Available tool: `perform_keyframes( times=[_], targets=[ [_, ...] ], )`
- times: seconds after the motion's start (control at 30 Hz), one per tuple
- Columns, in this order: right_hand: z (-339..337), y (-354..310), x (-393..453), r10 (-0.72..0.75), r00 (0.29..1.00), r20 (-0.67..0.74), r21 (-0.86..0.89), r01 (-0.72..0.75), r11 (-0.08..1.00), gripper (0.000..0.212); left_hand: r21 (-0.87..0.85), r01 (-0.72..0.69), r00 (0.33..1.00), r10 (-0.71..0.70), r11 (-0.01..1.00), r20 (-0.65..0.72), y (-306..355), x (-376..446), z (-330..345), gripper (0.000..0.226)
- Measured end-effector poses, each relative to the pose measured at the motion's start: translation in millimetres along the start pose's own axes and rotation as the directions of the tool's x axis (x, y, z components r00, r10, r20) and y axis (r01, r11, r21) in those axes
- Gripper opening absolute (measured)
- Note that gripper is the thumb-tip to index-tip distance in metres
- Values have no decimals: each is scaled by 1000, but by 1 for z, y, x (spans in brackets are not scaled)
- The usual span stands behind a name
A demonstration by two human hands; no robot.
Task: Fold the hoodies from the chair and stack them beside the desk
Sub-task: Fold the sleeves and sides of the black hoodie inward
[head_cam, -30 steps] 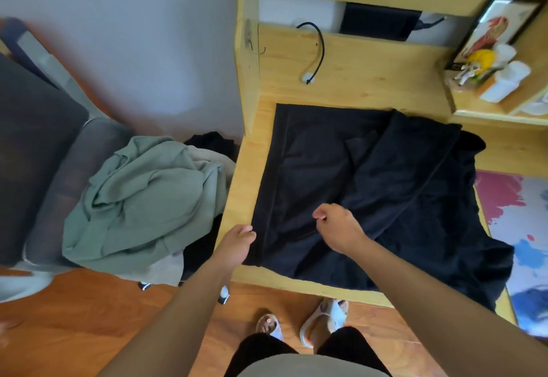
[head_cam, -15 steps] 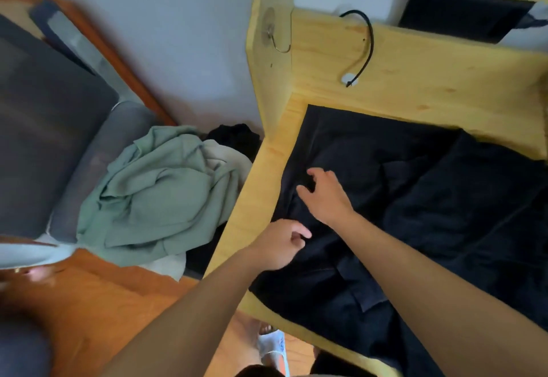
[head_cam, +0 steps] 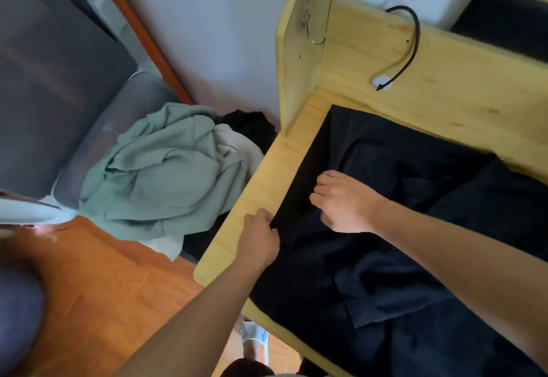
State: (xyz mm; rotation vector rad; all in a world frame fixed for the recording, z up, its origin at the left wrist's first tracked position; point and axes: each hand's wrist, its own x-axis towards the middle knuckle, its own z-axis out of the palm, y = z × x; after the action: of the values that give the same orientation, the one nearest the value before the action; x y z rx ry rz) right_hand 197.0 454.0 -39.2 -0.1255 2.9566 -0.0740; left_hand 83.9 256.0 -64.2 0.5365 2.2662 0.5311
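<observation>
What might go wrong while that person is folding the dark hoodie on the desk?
1. Part of the black hoodie hangs over the desk front edge; its weight might drag the fold off.
2. The left hand grips only the hem while the right hand holds fabric further in, so layers may bunch into a crooked fold.
3. The green hoodie spills over the chair seat's edge and may slide to the floor.

Left hand [head_cam: 261, 238]: forearm extended forward, fingers curled, pinching dark fabric at its edge. Right hand [head_cam: 345, 203]: forearm reaching in from the right, palm down, fingers curled, knuckles raised.
</observation>
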Motion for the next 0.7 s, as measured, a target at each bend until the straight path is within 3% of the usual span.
perform_keyframes(
  times=[0.1, 0.23, 0.3, 0.37, 0.43, 0.5, 0.6, 0.63, 0.7],
  targets=[
    [-11, 1, -1, 274, 940, 202, 145, -305, 941, 28, 210, 40, 999, -38, 977, -16, -3, 3, -5, 23],
    [-11, 13, 60, 589, 793, 155, 176, -608, 774, 28, 316, 130, 992, -123, 940, -42, -18, 0, -7, 31],
    [-9, 8, 90, 662, 710, 238, 170, -702, 692, 35, 411, 114, 993, -112, 904, -27, -25, -3, -6, 31],
    [-4, 1, 108, 661, 653, 369, 163, -746, 646, 31, 451, 71, 997, -73, 890, -11, -29, -4, -5, 28],
    [0, -2, 118, 653, 618, 438, 203, -776, 598, 14, 431, 25, 1000, -16, 902, -24, -31, -2, -6, 22],
    [-2, -2, 125, 677, 598, 429, 288, -801, 525, 14, 345, 12, 996, 18, 939, -84, -36, 0, -10, 16],
    [-2, 10, 130, 784, 527, 329, 526, -792, 311, 14, 197, 27, 995, -8, 980, -95, -46, -1, -16, 12],
    [1, 14, 130, 790, 526, 316, 604, -753, 260, 16, 182, 32, 995, -14, 983, -100, -49, -2, -17, 13],
    [4, 15, 118, 719, 617, 319, 661, -689, 298, 22, 121, 30, 988, -11, 992, -154, -54, -4, -17, 11]
  ],
)
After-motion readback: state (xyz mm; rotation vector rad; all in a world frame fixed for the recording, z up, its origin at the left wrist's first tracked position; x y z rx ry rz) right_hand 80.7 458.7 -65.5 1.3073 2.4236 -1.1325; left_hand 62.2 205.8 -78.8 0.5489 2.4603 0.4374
